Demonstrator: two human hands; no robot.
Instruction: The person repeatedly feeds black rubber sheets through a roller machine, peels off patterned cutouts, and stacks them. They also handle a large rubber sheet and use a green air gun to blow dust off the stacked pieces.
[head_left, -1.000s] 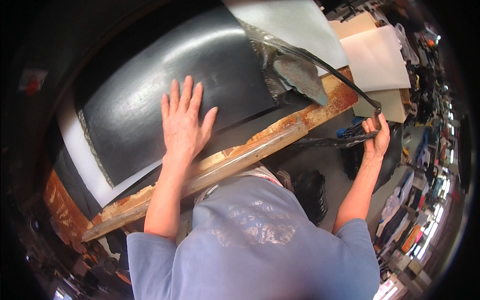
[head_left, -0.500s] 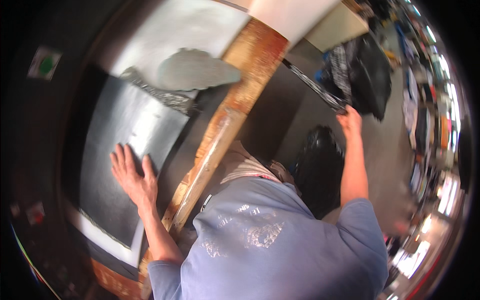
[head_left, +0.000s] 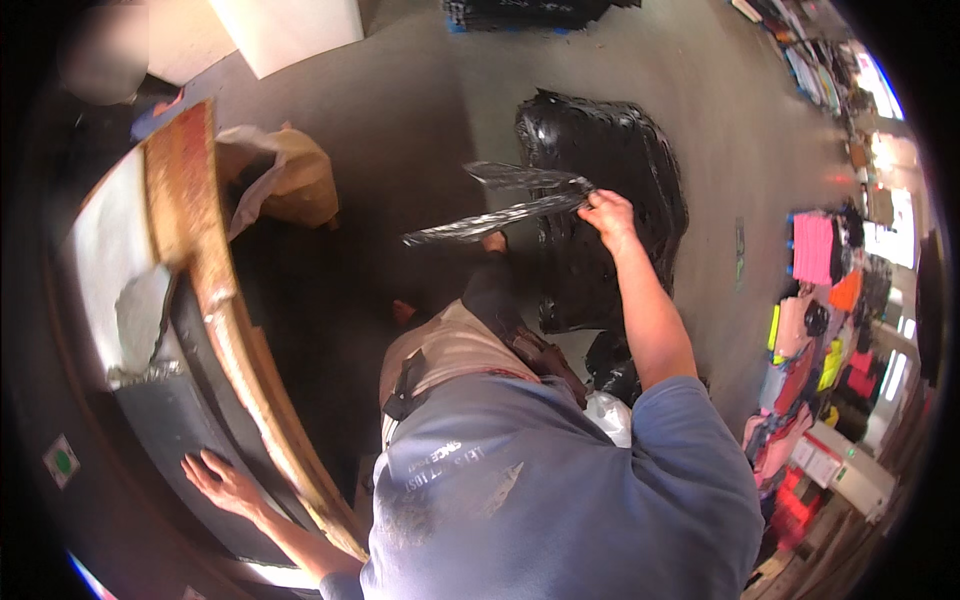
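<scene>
Your left hand [head_left: 222, 482] lying open and flat on the dark grey sheet [head_left: 175, 430], your right hand [head_left: 610, 215] gripping a crumpled strip of black plastic film [head_left: 500, 212]

I see my left hand [head_left: 222, 482] lying flat, fingers spread, on a dark gray sheet [head_left: 175, 430] near the bottom end of the wooden bench [head_left: 205, 290]. My right hand [head_left: 607, 215] is out past the bench, over the floor [head_left: 420, 120]. It grips a long strip of black plastic [head_left: 500, 215]. Right behind it, a big black bag [head_left: 610, 160] sits on the floor. A tan bag [head_left: 290, 180] sits just beside the bench's top end.
</scene>
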